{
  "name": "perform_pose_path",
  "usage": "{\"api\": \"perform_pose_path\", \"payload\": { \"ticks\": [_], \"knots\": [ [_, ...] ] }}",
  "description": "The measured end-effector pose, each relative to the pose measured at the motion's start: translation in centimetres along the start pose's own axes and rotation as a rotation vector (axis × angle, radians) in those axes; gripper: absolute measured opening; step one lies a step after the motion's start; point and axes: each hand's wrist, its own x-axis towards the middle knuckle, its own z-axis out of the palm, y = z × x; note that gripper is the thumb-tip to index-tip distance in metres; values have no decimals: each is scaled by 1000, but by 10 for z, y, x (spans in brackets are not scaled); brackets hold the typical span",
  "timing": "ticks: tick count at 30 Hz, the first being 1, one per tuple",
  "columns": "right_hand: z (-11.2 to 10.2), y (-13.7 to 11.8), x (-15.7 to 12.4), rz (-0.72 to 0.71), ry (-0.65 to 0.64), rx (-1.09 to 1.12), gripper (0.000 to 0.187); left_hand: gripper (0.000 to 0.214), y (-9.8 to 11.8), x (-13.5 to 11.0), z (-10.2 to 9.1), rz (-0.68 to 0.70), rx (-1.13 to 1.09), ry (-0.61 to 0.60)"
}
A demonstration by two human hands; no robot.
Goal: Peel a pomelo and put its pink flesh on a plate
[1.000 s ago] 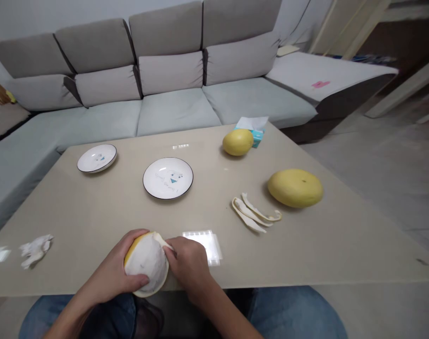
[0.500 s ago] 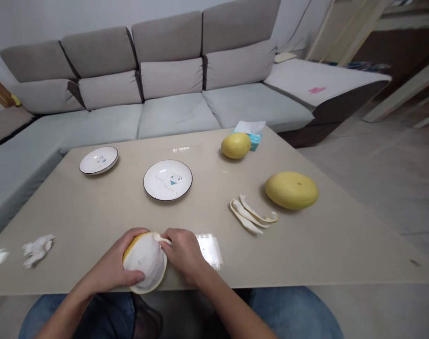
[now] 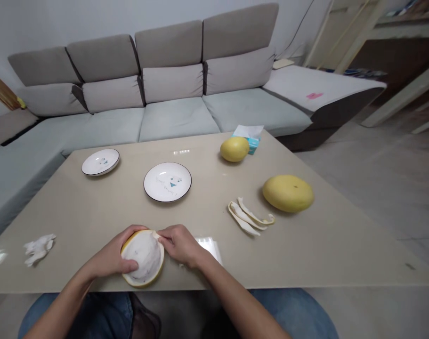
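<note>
While left hand (image 3: 110, 254) cups part-peeled fruit (image 3: 145, 256) at near edge of table (image 3: 94, 216), seemingly for steadiness, right hand (image 3: 179, 242) pinches rind (image 3: 157, 235) at far-right rim; peel strips (image 3: 243, 215) lie right, probably for clearance.

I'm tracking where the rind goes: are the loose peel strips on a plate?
No, the peel strips lie on the tabletop, near the rightmost yellow fruit.

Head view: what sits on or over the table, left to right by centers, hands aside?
Crumpled white scrap → left plate → partly peeled fruit → middle plate → smaller yellow fruit → peel strips → larger yellow fruit. Tissue box omitted, overlaps.
</note>
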Motion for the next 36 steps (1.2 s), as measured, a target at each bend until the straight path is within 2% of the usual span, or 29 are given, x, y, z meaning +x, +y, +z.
{"api": "perform_pose_path", "payload": {
  "ticks": [8, 13, 17, 20, 24, 28, 32, 36],
  "knots": [
    [-10, 25, 6, -108, -4, 182, 24, 96, -6, 10, -17, 11, -95, -156],
    [-25, 36, -3, -12, 156, 78, 27, 99, -12, 8, -21, 23, -122, -179],
    [-54, 49, -31, 45, 359, -58, 38, 100, -22, 3, -22, 7, -162, -140],
    [-83, 71, -59, 97, 469, -228, 50, 92, -24, 2, -20, 10, -96, -98],
    [-111, 107, -90, 257, 551, -410, 46, 82, -18, 3, -14, -36, -83, -11],
    [-119, 120, -103, 301, 538, -506, 44, 72, -8, 3, -9, -66, -66, 72],
    [-121, 118, -107, 301, 494, -610, 39, 67, 0, 6, -4, -103, -25, 109],
    [-117, 112, -115, 339, 551, -739, 39, 60, 7, 8, 2, -107, -15, 173]
  ]
}}
